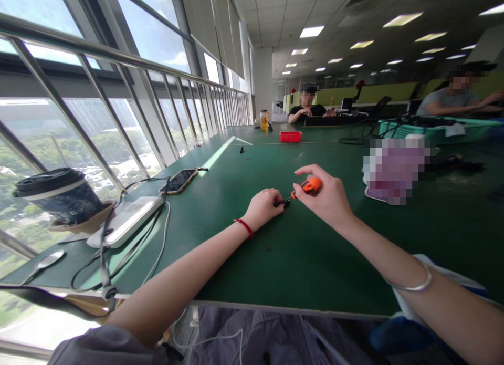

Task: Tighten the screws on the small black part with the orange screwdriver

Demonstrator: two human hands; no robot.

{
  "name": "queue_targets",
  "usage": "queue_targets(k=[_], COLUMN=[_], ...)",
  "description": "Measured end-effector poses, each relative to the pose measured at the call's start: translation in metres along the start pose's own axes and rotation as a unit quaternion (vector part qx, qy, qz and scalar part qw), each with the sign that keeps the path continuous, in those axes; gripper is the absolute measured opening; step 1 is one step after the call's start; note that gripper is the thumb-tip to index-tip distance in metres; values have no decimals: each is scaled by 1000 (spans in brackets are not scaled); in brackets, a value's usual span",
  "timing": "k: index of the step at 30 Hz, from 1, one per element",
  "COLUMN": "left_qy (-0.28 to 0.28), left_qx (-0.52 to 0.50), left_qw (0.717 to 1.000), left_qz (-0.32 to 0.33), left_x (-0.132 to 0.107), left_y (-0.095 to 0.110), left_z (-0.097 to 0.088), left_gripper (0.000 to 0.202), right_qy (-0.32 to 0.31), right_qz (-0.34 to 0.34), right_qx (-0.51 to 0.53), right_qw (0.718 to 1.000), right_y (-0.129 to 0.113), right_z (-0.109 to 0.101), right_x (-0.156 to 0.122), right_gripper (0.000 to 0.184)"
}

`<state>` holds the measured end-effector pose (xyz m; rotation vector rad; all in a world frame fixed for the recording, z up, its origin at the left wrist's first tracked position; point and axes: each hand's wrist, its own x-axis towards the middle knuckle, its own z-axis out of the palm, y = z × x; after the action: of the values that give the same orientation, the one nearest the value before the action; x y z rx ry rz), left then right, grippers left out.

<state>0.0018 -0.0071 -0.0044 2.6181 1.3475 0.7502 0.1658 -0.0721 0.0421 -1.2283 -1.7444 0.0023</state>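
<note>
Near the middle of the green table (236, 260), my left hand (262, 207) has its fingers closed on a small black part (282, 202), held low against the tabletop. My right hand (325, 191) grips an orange and black screwdriver (312, 185), thumb below the handle and index finger stretched out above it. The screwdriver's thin shaft points left, and its tip meets the black part. Details of the part are too small to make out. Another small black piece (241, 149) lies farther up the table.
On the left are a phone (180, 180), a white box (129, 223) with cables, a cup (63, 197) and a metal railing (118, 60). A red tray (290, 137), a jar (264, 120) and a teal basket (437, 133) stand farther back. Two other people sit beyond.
</note>
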Motion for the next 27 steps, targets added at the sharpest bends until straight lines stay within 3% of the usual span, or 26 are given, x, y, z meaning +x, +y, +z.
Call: queue_targets(k=[4, 8, 12, 17, 24, 27], left_qy=[-3, 0, 3, 4, 6, 9], left_qx=[-1, -1, -1, 9, 33, 35], left_qw=[1000, 1000, 1000, 1000, 999, 999], left_qz=[-3, -2, 4, 8, -6, -11], left_x=[0, 0, 0, 0, 1, 1], left_y=[1, 0, -2, -1, 0, 0], left_z=[-1, 1, 1, 1, 1, 1], left_gripper=[8, 8, 8, 8, 8, 8], right_qy=[33, 10, 13, 41, -4, 14], right_qz=[9, 44, 26, 10, 35, 17], right_qx=[-18, -20, 1, -9, -1, 5], right_qw=[999, 999, 1000, 999, 999, 1000], right_y=[0, 0, -1, 1, 1, 1], right_z=[-2, -3, -2, 0, 1, 2], right_x=[1, 2, 1, 2, 2, 1], right_gripper=[40, 31, 25, 43, 26, 36])
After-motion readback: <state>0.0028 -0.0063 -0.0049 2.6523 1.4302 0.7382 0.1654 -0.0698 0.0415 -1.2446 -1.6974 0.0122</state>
